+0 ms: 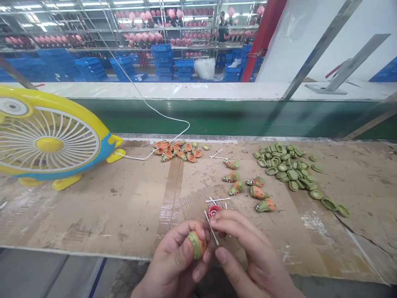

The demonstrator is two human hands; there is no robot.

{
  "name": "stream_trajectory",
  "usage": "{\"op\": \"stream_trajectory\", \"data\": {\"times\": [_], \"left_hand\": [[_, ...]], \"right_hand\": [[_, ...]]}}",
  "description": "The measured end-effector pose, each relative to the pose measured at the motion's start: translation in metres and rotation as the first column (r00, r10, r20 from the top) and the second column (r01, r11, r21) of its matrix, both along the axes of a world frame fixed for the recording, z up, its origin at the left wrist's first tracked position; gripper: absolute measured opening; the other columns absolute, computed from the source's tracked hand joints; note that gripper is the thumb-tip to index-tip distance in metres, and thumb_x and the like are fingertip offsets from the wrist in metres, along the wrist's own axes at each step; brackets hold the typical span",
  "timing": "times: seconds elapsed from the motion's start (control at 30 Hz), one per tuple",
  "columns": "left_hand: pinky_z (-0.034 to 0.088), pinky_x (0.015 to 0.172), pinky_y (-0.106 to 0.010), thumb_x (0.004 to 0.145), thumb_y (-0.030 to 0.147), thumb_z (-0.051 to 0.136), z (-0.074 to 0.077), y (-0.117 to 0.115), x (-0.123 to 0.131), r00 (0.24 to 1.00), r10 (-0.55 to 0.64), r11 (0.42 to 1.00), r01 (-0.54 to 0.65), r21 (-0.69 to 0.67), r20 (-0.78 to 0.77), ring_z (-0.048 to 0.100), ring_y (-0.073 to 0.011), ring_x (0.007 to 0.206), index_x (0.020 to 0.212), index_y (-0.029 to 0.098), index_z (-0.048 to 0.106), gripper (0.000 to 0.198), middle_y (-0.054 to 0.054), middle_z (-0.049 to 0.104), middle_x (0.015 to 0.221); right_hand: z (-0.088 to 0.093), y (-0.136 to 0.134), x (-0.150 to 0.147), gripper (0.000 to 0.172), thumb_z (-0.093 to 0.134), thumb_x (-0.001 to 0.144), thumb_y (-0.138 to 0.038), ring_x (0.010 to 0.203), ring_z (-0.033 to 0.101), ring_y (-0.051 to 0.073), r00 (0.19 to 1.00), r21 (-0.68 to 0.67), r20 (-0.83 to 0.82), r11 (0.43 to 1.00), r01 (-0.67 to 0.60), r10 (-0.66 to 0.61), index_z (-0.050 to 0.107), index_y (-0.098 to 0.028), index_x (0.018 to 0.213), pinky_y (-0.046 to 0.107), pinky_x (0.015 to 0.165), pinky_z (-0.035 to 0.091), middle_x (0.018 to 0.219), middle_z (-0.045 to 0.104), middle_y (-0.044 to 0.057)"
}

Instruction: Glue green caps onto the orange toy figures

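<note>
Brown cardboard worktop (133,211), head view. Over its near edge: left hand (173,260), fingers clamped on small rounded green-and-orange moulded piece (194,246). Right hand (252,252) just beside, thumb and fingers apart; contact with slim white cotton swab (215,237) unclear. Green oval shells (292,175) heaped near far edge.

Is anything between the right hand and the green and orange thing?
Yes. In this view a white cotton swab slants across the gap, and fingers of the left hand wrap the side of the green and orange piece facing the right hand. I can't tell if the right hand holds the swab.
</note>
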State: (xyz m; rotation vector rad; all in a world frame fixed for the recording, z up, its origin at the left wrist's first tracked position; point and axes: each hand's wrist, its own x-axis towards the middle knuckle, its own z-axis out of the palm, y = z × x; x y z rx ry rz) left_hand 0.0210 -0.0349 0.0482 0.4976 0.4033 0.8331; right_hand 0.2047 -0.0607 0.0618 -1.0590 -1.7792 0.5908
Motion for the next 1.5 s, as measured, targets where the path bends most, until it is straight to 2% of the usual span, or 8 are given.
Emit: {"op": "stream_trajectory", "data": {"times": [0.1, 0.27, 0.47, 0.73, 0.97, 1.13, 1.27, 1.5], "left_hand": [[0.03, 0.06, -0.021, 0.091, 0.043, 0.077, -0.003, 0.002, -0.002, 1.0, -0.006, 1.0, 0.006, 0.016, -0.006, 0.039, -0.0034, 0.055, 0.101, 0.019, 0.075, 0.027, -0.001, 0.061, 0.081], [0.03, 0.06, -0.021, 0.09, 0.044, 0.077, -0.011, 0.004, -0.011, 0.999, 0.01, 1.0, -0.011, -0.016, -0.042, 0.042, -0.0045, 0.056, 0.11, 0.019, 0.077, 0.032, -0.004, 0.062, 0.083], [0.032, 0.057, -0.02, 0.092, 0.044, 0.076, -0.016, 0.002, -0.013, 1.0, 0.009, 1.0, -0.009, 0.022, -0.026, 0.049, -0.0085, 0.063, 0.113, 0.019, 0.078, 0.033, -0.006, 0.063, 0.085], [0.042, 0.064, -0.022, 0.093, 0.042, 0.076, -0.022, -0.003, -0.012, 0.978, 0.026, 0.98, 0.016, 0.2, -0.209, 0.052, -0.0102, 0.074, 0.11, 0.027, 0.072, 0.024, -0.003, 0.06, 0.102], [0.049, 0.082, -0.027, 0.087, 0.04, 0.082, -0.015, -0.006, -0.015, 0.949, 0.105, 0.969, -0.031, 0.244, -0.297, 0.055, -0.0193, 0.103, 0.106, 0.028, 0.065, 0.028, -0.003, 0.059, 0.11], [0.05, 0.078, -0.025, 0.086, 0.039, 0.083, -0.013, -0.006, -0.012, 0.94, 0.135, 0.96, -0.047, 0.276, -0.312, 0.055, -0.0155, 0.093, 0.104, 0.028, 0.064, 0.028, -0.001, 0.058, 0.106], [0.051, 0.079, -0.025, 0.088, 0.04, 0.082, -0.014, -0.005, -0.017, 0.921, 0.102, 0.942, 0.032, 0.333, -0.377, 0.056, -0.014, 0.09, 0.109, 0.031, 0.062, 0.029, 0.001, 0.059, 0.106], [0.049, 0.077, -0.022, 0.087, 0.042, 0.082, -0.019, -0.005, -0.03, 0.908, -0.001, 0.949, 0.133, 0.285, -0.419, 0.056, -0.012, 0.086, 0.117, 0.031, 0.059, 0.04, 0.001, 0.061, 0.099]], "right_hand": [[0.0, 0.003, 0.0, 0.044, 0.063, 0.091, -0.012, 0.119, 0.069, 0.022, 0.999, 0.022, 0.006, 0.999, 0.05, -0.05, 0.061, -0.025, 0.133, 0.032, 0.1, 0.061, 0.124, 0.071, 0.009], [-0.009, 0.004, 0.01, 0.035, 0.059, 0.095, -0.013, 0.103, 0.071, 0.018, 0.986, 0.013, 0.012, 0.986, 0.165, -0.165, 0.064, -0.026, 0.126, 0.026, 0.086, 0.063, 0.117, 0.071, 0.007], [-0.03, -0.008, 0.024, 0.032, 0.061, 0.097, -0.016, 0.11, 0.07, 0.019, 0.965, -0.002, 0.043, 0.966, 0.26, -0.259, 0.066, -0.027, 0.126, 0.026, 0.09, 0.063, 0.118, 0.071, 0.007], [-0.005, -0.007, -0.007, 0.048, 0.061, 0.086, -0.007, 0.113, 0.073, 0.02, 0.998, 0.02, 0.048, 0.999, 0.038, -0.039, 0.062, -0.023, 0.132, 0.027, 0.095, 0.063, 0.121, 0.072, 0.009], [0.007, 0.002, -0.022, 0.035, 0.055, 0.08, -0.002, 0.095, 0.075, 0.014, 0.999, -0.053, -0.038, 0.998, 0.027, -0.029, 0.07, -0.02, 0.107, 0.02, 0.086, 0.063, 0.105, 0.074, 0.007], [0.006, 0.0, -0.022, 0.03, 0.057, 0.076, -0.002, 0.091, 0.075, 0.013, 0.998, -0.106, -0.045, 0.993, 0.044, -0.049, 0.074, -0.018, 0.096, 0.018, 0.082, 0.062, 0.1, 0.075, 0.006], [0.006, 0.0, -0.022, 0.027, 0.059, 0.076, -0.001, 0.087, 0.076, 0.011, 0.999, -0.152, -0.034, 0.988, 0.035, -0.041, 0.075, -0.018, 0.089, 0.016, 0.08, 0.061, 0.096, 0.076, 0.004], [0.016, 0.003, -0.014, 0.019, 0.06, 0.09, -0.009, 0.083, 0.074, 0.01, 0.997, -0.297, -0.06, 0.953, -0.06, 0.044, 0.075, -0.02, 0.084, 0.019, 0.079, 0.06, 0.089, 0.076, 0.0]]}}
